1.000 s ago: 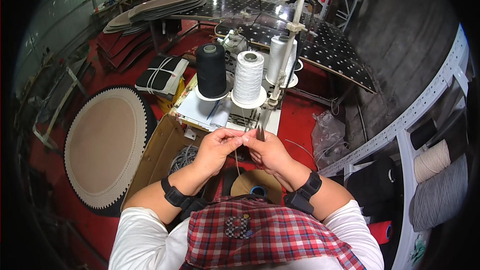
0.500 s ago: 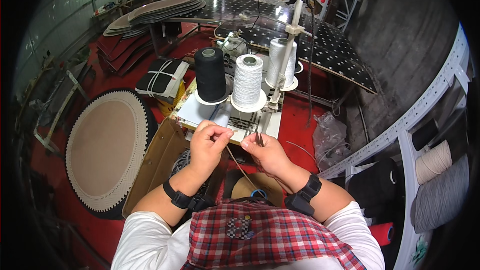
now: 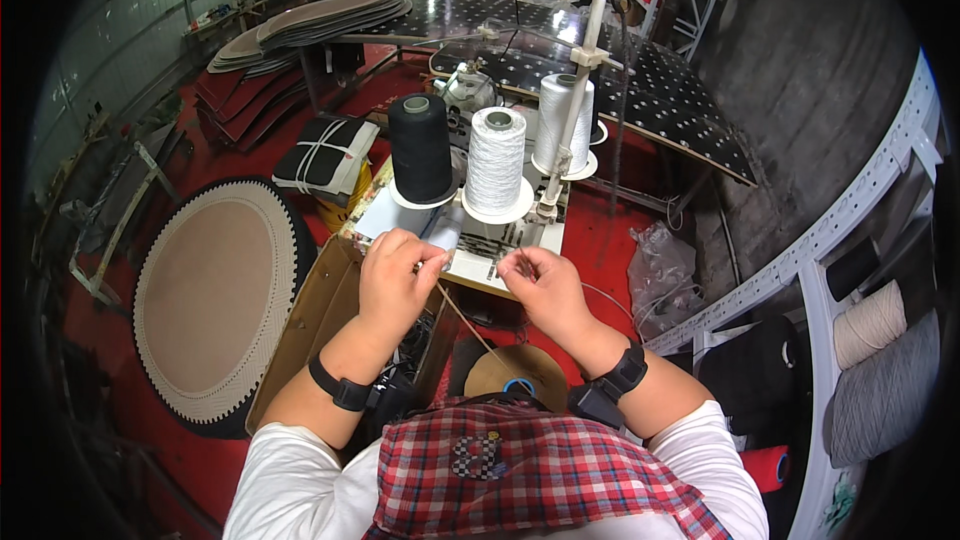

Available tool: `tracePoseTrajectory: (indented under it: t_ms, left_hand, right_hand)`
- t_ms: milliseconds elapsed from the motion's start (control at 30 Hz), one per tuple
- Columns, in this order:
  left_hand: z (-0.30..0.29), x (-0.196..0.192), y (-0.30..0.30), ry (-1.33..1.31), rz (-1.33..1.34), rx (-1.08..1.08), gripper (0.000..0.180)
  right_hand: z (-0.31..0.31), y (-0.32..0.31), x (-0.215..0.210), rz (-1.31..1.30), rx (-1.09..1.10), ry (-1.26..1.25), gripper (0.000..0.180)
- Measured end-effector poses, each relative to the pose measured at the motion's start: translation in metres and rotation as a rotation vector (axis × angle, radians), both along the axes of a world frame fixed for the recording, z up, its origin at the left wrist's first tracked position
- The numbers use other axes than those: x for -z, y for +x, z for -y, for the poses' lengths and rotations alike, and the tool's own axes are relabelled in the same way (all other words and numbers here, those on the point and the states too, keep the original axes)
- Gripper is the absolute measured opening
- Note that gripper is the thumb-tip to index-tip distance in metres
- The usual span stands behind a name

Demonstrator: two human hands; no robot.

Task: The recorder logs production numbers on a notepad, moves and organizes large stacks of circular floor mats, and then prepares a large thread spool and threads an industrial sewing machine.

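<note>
My left hand (image 3: 398, 278) is closed in a pinch on a thin tan cord (image 3: 465, 319). From those fingers the cord slants down to a brown roll (image 3: 515, 372) with a blue core, close in front of my body. My right hand (image 3: 548, 290) is a little to the right, apart from the left, with thumb and fingers pressed together. Something thin and dark shows at its fingertips, too small to name. Just beyond both hands, a black thread cone (image 3: 420, 150), a white thread cone (image 3: 495, 162) and another white cone (image 3: 560, 125) stand on round holders.
An open cardboard box (image 3: 310, 325) stands left of my forearm, beside a round beige mat (image 3: 215, 300) with a dark edge. A metal pole (image 3: 585, 80) rises behind the cones. On the right, a white metal rack (image 3: 815, 340) holds yarn cones, near a clear plastic bag (image 3: 662, 270).
My hands have moved apart, the left slightly left and up, the right slightly right. A brown strand that hung below my right hand no longer shows there.
</note>
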State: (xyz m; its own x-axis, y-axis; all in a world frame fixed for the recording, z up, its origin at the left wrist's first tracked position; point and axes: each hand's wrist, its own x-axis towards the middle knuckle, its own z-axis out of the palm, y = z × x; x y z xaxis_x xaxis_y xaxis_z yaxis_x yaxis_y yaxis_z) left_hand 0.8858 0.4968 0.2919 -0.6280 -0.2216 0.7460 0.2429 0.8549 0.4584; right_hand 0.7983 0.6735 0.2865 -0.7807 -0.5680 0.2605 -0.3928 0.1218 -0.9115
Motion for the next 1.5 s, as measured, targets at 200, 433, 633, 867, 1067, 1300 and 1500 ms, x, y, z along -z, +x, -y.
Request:
tracePoseTrajectory:
  t_ms: [200, 433, 633, 867, 1067, 1300, 1500]
  left_hand:
    - [0.000, -0.015, -0.005, -0.266, 0.107, 0.181, 0.008]
    - [-0.001, -0.016, -0.005, -0.216, 0.154, 0.347, 0.011]
    - [0.000, -0.019, -0.004, -0.180, 0.161, 0.331, 0.015]
    - [-0.001, -0.023, -0.001, -0.241, 0.132, 0.342, 0.017]
    - [-0.002, -0.025, -0.004, -0.280, 0.161, 0.417, 0.014]
    - [-0.008, -0.016, -0.002, 0.224, 0.276, 0.418, 0.009]
    - [-0.019, 0.007, -0.011, 0.637, 0.230, 0.380, 0.009]
  right_hand:
    - [0.011, 0.003, -0.016, -0.420, -0.271, -0.003, 0.012]
    - [0.015, 0.000, -0.015, -0.098, -0.133, 0.011, 0.013]
    - [0.009, 0.005, -0.016, -0.112, -0.146, 0.026, 0.012]
    - [0.006, 0.001, -0.021, -0.087, -0.194, 0.121, 0.015]
    - [0.003, -0.006, -0.028, -0.099, -0.267, 0.272, 0.019]
    - [-0.001, 0.008, -0.030, -0.274, -0.066, 0.146, 0.015]
    - [0.000, 0.013, -0.017, -0.349, -0.012, 0.059, 0.013]
